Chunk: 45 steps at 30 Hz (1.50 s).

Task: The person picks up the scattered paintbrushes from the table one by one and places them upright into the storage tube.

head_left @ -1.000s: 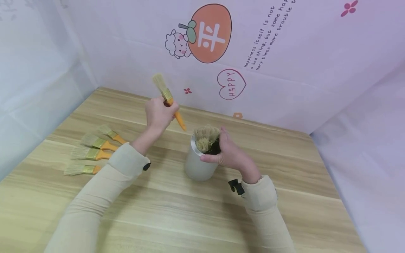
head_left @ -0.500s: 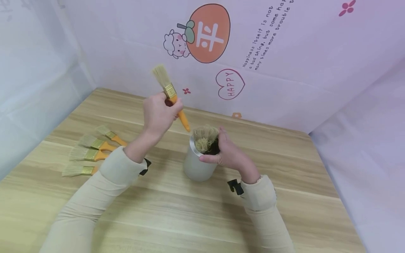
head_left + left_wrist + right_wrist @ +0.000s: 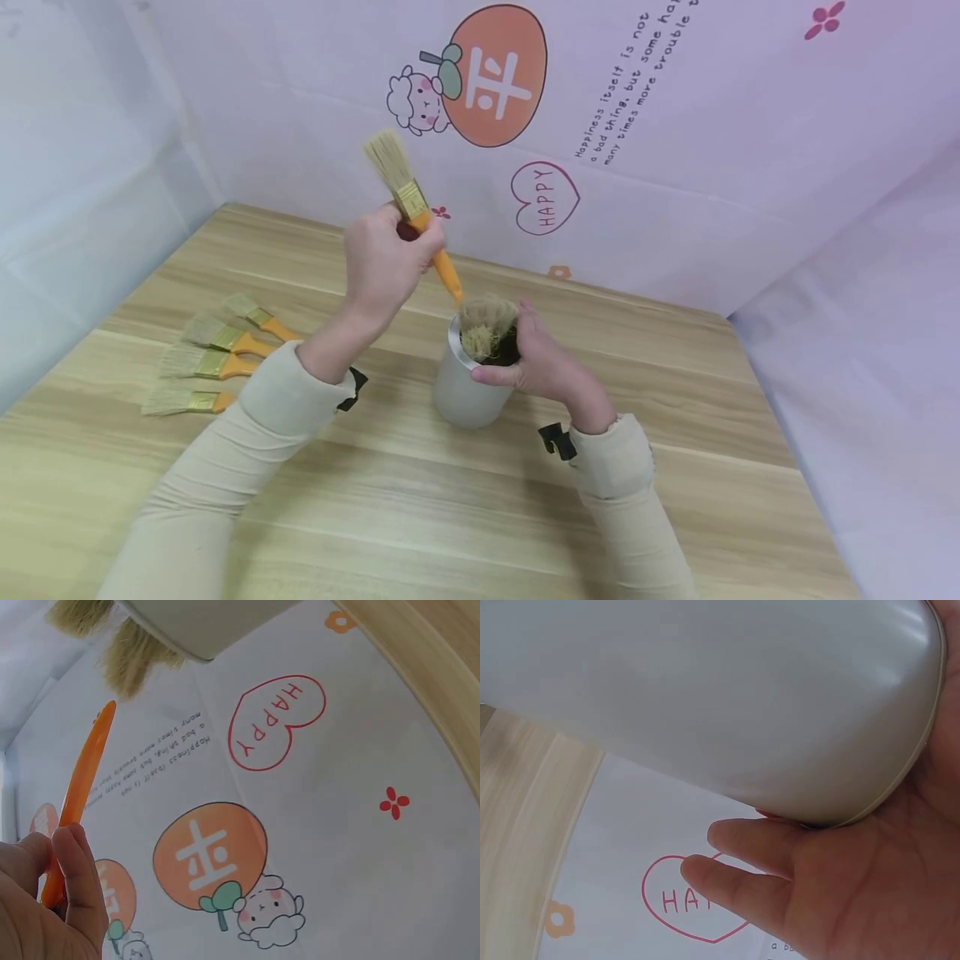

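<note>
My left hand [image 3: 390,258] pinches a flat paintbrush by its orange handle [image 3: 446,275], bristles [image 3: 387,160] up and leaning left. The handle's tip is right at the left rim of a light grey cylindrical cup [image 3: 468,392]. In the left wrist view the handle [image 3: 84,776] points toward the bristles [image 3: 129,664] poking out of the cup. My right hand [image 3: 543,358] grips the cup's rim from the right, thumb on the near side and fingers on the far side. The right wrist view shows the cup wall [image 3: 705,697] against the hand [image 3: 840,885]. Bristle ends [image 3: 487,325] stand bristles-up inside; their handles are hidden.
Several more paintbrushes [image 3: 213,362] with orange handles lie fanned out on the wooden table [image 3: 360,533], at the left beside my left sleeve [image 3: 262,425]. A white printed sheet [image 3: 660,217] rises behind the table, and pale sheets hang at both sides.
My left hand has moved right and slightly up with the paintbrush, bringing the handle's tip to the cup's rim. The right hand and the cup have stayed in place.
</note>
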Each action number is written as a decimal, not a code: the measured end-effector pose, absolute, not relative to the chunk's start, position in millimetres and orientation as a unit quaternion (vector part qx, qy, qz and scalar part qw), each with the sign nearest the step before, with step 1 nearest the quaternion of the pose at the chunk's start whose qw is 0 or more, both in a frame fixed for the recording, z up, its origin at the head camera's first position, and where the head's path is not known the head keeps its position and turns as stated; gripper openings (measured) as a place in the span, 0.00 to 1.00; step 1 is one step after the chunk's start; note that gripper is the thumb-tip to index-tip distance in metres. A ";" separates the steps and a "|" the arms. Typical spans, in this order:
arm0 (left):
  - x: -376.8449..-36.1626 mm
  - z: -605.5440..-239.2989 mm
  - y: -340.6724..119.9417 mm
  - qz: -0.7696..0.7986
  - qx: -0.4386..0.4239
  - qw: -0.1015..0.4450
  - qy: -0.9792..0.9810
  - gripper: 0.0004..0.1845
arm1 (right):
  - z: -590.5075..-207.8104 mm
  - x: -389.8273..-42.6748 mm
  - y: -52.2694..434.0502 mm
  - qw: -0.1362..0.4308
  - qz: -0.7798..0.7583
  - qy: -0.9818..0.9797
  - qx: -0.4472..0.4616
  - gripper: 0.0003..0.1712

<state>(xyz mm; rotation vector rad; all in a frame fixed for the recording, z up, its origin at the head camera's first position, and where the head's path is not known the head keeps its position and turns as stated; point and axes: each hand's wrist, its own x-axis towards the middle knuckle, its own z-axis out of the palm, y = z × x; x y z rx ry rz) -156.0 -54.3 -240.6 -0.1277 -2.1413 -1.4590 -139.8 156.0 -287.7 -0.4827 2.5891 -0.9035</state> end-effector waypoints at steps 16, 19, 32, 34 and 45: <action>-131.6 -250.5 -5.4 -0.490 -0.181 0.251 -0.815 0.09 | -291.5 -140.4 156.9 0.157 -0.348 0.902 -0.199 0.63; -130.7 -255.3 -0.3 -0.455 -0.197 0.267 -0.826 0.10 | -290.9 -138.1 156.5 0.158 -0.336 0.907 -0.198 0.64; -129.0 -264.6 5.0 -0.434 -0.199 0.265 -0.838 0.14 | -294.0 -138.8 155.5 0.135 -0.338 0.904 -0.225 0.52; -128.6 -265.3 5.3 -0.429 -0.197 0.261 -0.842 0.14 | -294.4 -138.9 155.6 0.132 -0.341 0.904 -0.223 0.49; -125.1 -254.8 -3.2 -0.442 -0.161 0.228 -0.852 0.20 | -294.2 -140.0 156.0 0.143 -0.400 0.880 -0.214 0.45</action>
